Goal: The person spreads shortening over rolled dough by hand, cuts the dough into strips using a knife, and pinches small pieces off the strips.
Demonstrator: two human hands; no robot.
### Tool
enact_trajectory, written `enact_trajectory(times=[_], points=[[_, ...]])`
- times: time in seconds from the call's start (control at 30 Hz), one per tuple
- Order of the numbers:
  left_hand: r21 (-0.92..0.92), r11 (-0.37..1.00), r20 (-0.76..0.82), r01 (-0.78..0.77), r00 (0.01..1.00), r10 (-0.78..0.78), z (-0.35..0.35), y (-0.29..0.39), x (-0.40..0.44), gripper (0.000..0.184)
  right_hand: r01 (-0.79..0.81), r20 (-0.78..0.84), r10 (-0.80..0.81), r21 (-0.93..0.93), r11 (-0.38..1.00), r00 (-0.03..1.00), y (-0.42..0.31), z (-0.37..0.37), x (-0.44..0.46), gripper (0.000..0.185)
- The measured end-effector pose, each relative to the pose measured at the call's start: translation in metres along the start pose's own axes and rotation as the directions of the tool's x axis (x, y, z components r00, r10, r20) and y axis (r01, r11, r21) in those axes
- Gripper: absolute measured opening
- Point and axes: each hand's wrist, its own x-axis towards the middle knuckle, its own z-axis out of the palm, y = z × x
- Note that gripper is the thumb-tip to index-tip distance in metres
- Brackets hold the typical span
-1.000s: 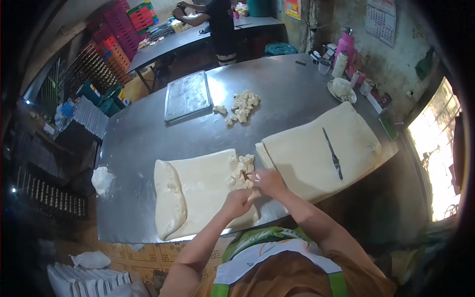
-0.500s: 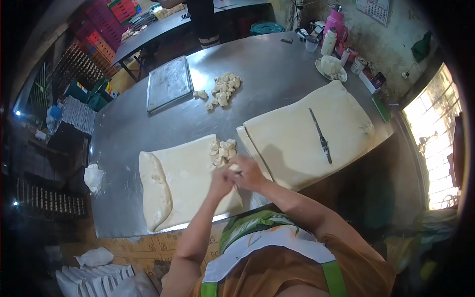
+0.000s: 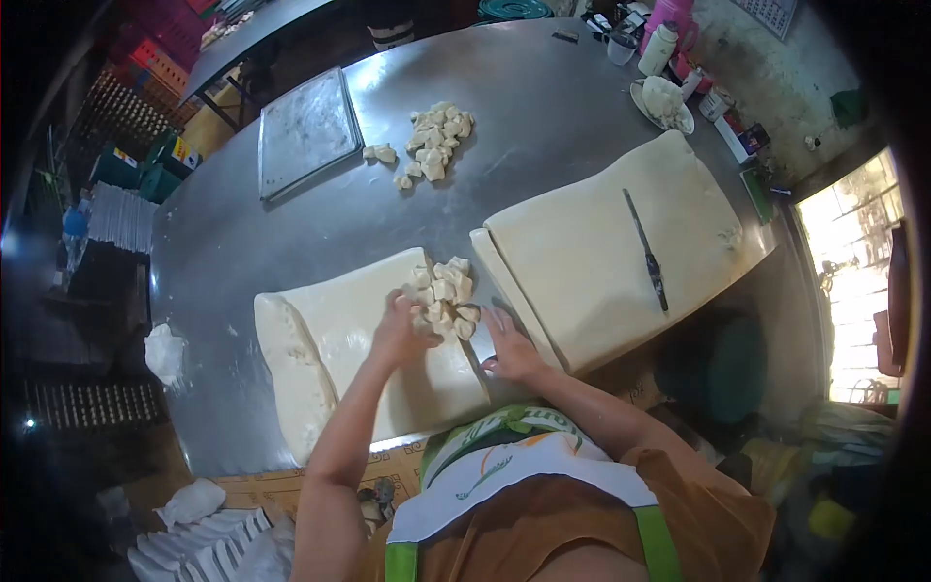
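Observation:
My left hand [image 3: 398,333] is open on the left sheet of dough [image 3: 349,339], its fingers at the left side of a small pile of dough pieces [image 3: 448,286]. My right hand [image 3: 514,351] lies open to the right of that pile, fingers stretched out and apart. It is nearest the gap between the left sheet and a long dough strip [image 3: 519,296]. That strip runs along the left edge of the right sheet of dough [image 3: 582,262]. A long thin knife with a dark handle [image 3: 648,257] lies on the right sheet.
A larger heap of dough pieces [image 3: 436,141] sits farther back on the metal table [image 3: 223,242]. Beside it is a metal tray [image 3: 310,136]. A plate of white dough or fat [image 3: 664,102] stands at the back right near bottles. A white lump [image 3: 167,354] lies at the left edge.
My hands were together over the near end of the pile, working at a piece of dough. Now they are apart, one on each side of the pile. The camera view has shifted slightly.

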Motion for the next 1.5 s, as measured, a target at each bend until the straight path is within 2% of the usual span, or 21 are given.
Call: enact_trajectory(times=[0.2,0.33,0.4,0.43,0.57,0.6,0.63,0.67,0.73,0.8,0.9,0.97,1.03,1.07,1.13,1.17,1.2,1.27,1.33,1.4,1.5], points=[[-0.105,0.973,0.073,-0.206,0.974,0.214,0.011,0.004,0.102,0.069,0.1,0.021,-0.1,-0.394,0.913,0.995,-0.01,0.004,0.117,0.092],[-0.251,0.891,-0.056,-0.378,0.925,0.376,-0.022,-0.006,0.167,0.066,0.166,-0.103,-0.204,-0.294,0.941,0.974,-0.025,-0.026,0.188,0.092],[-0.832,0.501,-0.131,-0.237,0.963,0.237,-0.041,0.0,0.18,0.057,0.239,-0.518,-0.225,-0.042,0.97,0.825,-0.039,-0.033,0.21,0.077],[-0.833,0.501,-0.127,-0.235,0.962,0.24,-0.044,0.001,0.179,0.057,0.235,-0.522,-0.222,-0.041,0.971,0.824,-0.045,-0.033,0.209,0.077],[-0.884,-0.107,0.439,0.455,0.886,0.147,-0.033,0.025,0.12,0.055,0.398,-0.56,-0.404,-0.141,0.907,0.723,-0.054,-0.023,0.179,0.052],[-0.815,-0.222,0.502,0.536,0.843,0.194,-0.028,0.054,0.082,0.057,0.282,-0.279,-0.274,-0.011,0.959,0.92,-0.047,-0.02,0.171,0.043],[-0.878,-0.086,0.434,0.47,0.861,0.266,-0.023,0.054,0.051,0.059,0.128,0.053,-0.131,0.067,0.99,0.99,-0.041,-0.023,0.167,0.035],[-0.923,0.047,0.375,0.383,0.863,0.337,-0.017,0.053,0.025,0.062,0.14,0.058,-0.144,0.068,0.988,0.988,-0.039,-0.035,0.174,0.035],[-0.887,0.064,0.441,0.457,0.8,0.408,-0.014,0.049,-0.013,0.06,-0.055,-0.115,0.024,-0.27,0.961,0.993,-0.035,-0.058,0.188,0.026],[-0.855,0.09,0.484,0.511,0.725,0.489,-0.01,0.052,-0.032,0.058,-0.01,-0.064,-0.021,-0.45,0.893,0.998,-0.02,-0.069,0.197,0.026],[-0.848,0.312,0.458,0.428,0.889,0.026,0.004,0.056,-0.044,0.06,0.066,0.024,-0.073,-0.757,0.651,0.997,-0.003,-0.074,0.192,0.026],[-0.813,0.443,0.394,0.379,0.917,-0.061,0.015,0.062,-0.047,0.059,0.288,0.107,-0.4,-0.858,0.426,0.91,0.001,-0.052,0.167,0.026],[-0.674,0.675,0.248,0.3,0.953,-0.176,0.03,0.073,-0.039,0.056,0.493,0.351,-0.387,-0.786,0.372,0.853,0.014,-0.031,0.144,0.032],[-0.631,0.728,0.161,0.266,0.964,-0.212,0.044,0.077,-0.041,0.053,0.698,0.391,-0.593,-0.539,0.472,0.704,0.027,-0.037,0.122,0.031],[-0.575,0.817,-0.053,0.042,0.995,-0.088,0.085,0.079,-0.043,0.051,0.675,0.179,-0.666,0.015,0.738,0.724,0.026,-0.034,0.077,0.029],[-0.549,0.825,-0.172,-0.135,0.984,0.046,0.109,0.077,-0.043,0.051,0.608,0.199,-0.593,-0.02,0.793,0.78,-0.007,-0.058,0.043,0.031],[-0.563,0.81,-0.139,-0.164,0.985,0.103,0.133,0.07,-0.041,0.051,0.602,0.224,-0.604,0.087,0.794,0.764,-0.035,-0.082,0.017,0.03],[-0.227,0.944,-0.136,-0.239,0.968,0.212,0.177,0.056,-0.033,0.048,0.642,0.04,-0.705,0.378,0.667,0.708,-0.084,-0.138,-0.038,0.034],[-0.043,0.941,-0.128,-0.337,0.936,0.329,0.199,0.055,-0.027,0.047,0.681,-0.097,-0.698,0.348,0.644,0.71,-0.09,-0.17,-0.058,0.033],[-0.567,0.819,-0.119,-0.082,0.993,0.017,0.196,0.067,-0.029,0.04,0.75,-0.304,-0.689,0.35,0.562,0.658,-0.09,-0.193,-0.071,0.031],[-0.545,0.823,-0.138,-0.162,0.985,0.103,0.094,0.102,-0.044,0.05,0.605,-0.481,-0.452,0.226,0.763,0.751,-0.045,-0.221,-0.076,0.03]])
